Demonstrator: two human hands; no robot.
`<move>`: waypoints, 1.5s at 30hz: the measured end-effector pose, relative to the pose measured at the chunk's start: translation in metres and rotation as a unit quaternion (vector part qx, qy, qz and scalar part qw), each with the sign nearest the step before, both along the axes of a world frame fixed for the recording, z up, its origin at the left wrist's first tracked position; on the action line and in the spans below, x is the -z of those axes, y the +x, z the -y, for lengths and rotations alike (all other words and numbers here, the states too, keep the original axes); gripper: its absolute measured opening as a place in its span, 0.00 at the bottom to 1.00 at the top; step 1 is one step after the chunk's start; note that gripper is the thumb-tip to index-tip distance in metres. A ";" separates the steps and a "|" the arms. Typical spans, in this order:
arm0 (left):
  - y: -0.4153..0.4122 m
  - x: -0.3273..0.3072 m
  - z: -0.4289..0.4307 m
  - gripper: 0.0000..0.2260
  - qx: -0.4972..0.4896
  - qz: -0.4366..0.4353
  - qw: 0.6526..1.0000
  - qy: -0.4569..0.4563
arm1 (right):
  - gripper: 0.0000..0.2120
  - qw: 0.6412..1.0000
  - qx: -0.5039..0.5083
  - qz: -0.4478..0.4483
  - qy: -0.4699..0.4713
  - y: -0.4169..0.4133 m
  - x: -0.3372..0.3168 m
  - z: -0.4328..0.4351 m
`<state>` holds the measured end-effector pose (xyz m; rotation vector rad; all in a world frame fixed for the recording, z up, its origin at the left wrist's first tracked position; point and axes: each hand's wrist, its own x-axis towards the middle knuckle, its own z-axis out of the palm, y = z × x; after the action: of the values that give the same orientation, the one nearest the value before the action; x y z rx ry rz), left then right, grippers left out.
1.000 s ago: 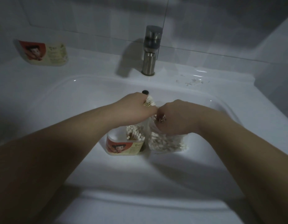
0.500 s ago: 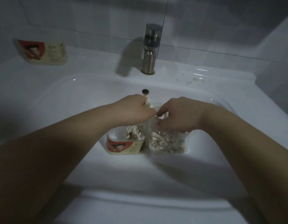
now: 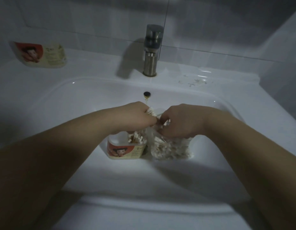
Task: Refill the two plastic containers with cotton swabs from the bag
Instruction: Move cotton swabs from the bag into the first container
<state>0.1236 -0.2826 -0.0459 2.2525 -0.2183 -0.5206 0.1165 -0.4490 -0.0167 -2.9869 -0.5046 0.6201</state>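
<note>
Currently gripping a bundle of cotton swabs (image 3: 151,112) in the left hand (image 3: 137,117), fingers curled tight round the sticks, white tips poking out toward the right hand (image 3: 180,123). Holding the bag (image 3: 170,148) by its crumpled top with that right hand, fingers curled into the plastic; cannot tell whether also pinching loose swabs inside. Working down in the sink (image 3: 64,100), with the open container (image 3: 125,150) standing just beside the bag, touching or nearly so, and only partly filled, swabs upright against its right wall. Second container (image 3: 41,53) well apart on the surface (image 3: 94,67) at the back left, contents impossible to read. Probably mid-transfer into the first container. Risks from here: dropping loose sticks past the rim and into the basin through a slack or overfull grip; tipping the light container with a wrist, or with the bundle pushed in at a slant; spoiling cotton on any damp patch of the basin; spilling the bag's remaining swabs by letting its top sag open.
</note>
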 end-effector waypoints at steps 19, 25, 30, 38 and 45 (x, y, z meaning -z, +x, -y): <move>0.001 0.003 0.001 0.17 0.006 0.028 0.999 0.044 | 0.20 1.000 -0.011 -0.015 -0.009 -0.002 -0.004 -0.001; 0.001 -0.001 0.001 0.18 -0.034 0.043 0.998 0.037 | 0.20 1.000 -0.003 0.021 0.003 -0.001 -0.003 0.001; 0.002 0.000 -0.002 0.17 -0.056 0.086 0.991 0.082 | 0.09 0.998 0.007 0.033 0.057 0.000 -0.004 0.001; 0.001 -0.003 0.000 0.15 -0.023 0.038 0.999 0.029 | 0.07 0.993 0.034 0.046 0.102 0.002 -0.005 0.007; 0.002 -0.003 -0.003 0.10 -0.048 0.063 0.996 0.027 | 0.09 0.982 0.024 0.129 0.134 0.002 -0.012 0.008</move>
<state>0.1258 -0.2798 -0.0425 2.3379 -0.1591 -0.3376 0.1188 -0.4572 -0.0051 -2.8212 -0.4837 0.1449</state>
